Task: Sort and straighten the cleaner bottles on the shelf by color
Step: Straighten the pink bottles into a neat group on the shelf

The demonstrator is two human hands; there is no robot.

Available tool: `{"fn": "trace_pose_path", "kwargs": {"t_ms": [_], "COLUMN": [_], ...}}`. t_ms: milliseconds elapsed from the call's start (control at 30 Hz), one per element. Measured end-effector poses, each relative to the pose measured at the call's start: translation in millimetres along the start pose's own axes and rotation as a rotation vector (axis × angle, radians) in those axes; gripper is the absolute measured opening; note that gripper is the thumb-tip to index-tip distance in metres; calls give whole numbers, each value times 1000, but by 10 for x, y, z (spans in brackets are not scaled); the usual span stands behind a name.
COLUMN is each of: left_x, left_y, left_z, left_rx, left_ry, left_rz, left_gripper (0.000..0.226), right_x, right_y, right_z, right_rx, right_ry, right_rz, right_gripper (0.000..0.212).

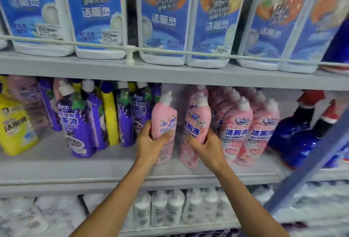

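Note:
On the middle shelf (56, 166) stand cleaner bottles in colour groups. My left hand (151, 139) grips a pink bottle (164, 115) with a white cap, turned so its back label faces out. My right hand (204, 145) grips a second pink bottle (198, 117) beside it, label forward and tilted slightly. More pink bottles (251, 129) stand in rows to the right. Purple bottles (79, 123) lean at the left centre, with a yellow bottle (110, 117) wedged among them. Another yellow bottle (16, 125) leans at the far left.
Large white-and-blue cleaner packs (166, 19) fill the top shelf behind a white rail (130, 48). Dark blue bottles with red caps (298, 132) stand at the right of the middle shelf. White bottles (168, 206) line the bottom shelf. A blue upright (309, 159) slants across the right.

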State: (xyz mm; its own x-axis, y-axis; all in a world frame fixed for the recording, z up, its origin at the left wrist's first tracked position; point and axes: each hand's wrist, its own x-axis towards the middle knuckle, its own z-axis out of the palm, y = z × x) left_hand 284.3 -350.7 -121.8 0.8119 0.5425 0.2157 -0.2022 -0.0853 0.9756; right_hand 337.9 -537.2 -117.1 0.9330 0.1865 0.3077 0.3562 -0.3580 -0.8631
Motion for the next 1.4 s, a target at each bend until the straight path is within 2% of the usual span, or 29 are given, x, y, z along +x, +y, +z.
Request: {"fn": "trace_pose_path", "kwargs": {"t_ms": [100,200,267,333,433,500,533,600,667,700,767,900,933,1000,1067,1133,1200,1333,1400], "left_x": [7,50,82,41,-125,-128,-59,132,291,339,385,291,262,233,225,260,311,302,279], "left_y": [12,73,84,91,71,70,58,0,-24,-22,-14,-31,-56,-110,-123,-154,-189,-160,-168], "left_z": [10,-180,-284,-250,-28,15,-14,-157,-322,-371,-383,-236,-207,-183,-217,-288,-359,-348,-327], "left_rx": [7,7,2,49,102,77,73,92,131,159,226,319,329,339,342,343,349,358,355], "left_ry": [-40,-293,-360,-281,-74,-85,-163,-429,-651,-682,-619,-318,-267,-212,-253,-338,-374,-316,-294], "left_rz": [-33,-79,-90,-35,56,46,7,-97,-138,-134,-89,-18,-4,33,42,22,2,16,40], "left_gripper": [45,48,46,44,48,61,71,90,94,92,92,93,94,95,89,81,79,80,77], "right_x": [-3,-52,-76,-82,-50,-16,-3,-14,-51,-58,-42,45,26,-61,-147,-149,-87,10,-28], "right_y": [46,83,126,171,166,160,160,157,155,146,117,68,53,21,-21,-23,12,129,183], "right_z": [-11,15,48,62,5,-48,-61,-58,-39,-45,-105,-229,-192,-9,245,418,427,274,346], "right_rx": [-21,6,63,98,102,102,111,120,91,75,47,68,78,78,84,61,15,-16,-45], "right_ry": [-36,21,58,72,16,-25,-39,-37,-11,-4,-32,-183,-150,32,252,362,357,234,304], "right_rz": [-35,-63,-60,-52,-45,-43,-40,-22,-13,-12,-20,-49,-64,-82,-23,39,59,66,76], "right_gripper": [42,44,44,44,48,55,58,62,59,56,52,51,54,67,76,80,82,77,78]}}
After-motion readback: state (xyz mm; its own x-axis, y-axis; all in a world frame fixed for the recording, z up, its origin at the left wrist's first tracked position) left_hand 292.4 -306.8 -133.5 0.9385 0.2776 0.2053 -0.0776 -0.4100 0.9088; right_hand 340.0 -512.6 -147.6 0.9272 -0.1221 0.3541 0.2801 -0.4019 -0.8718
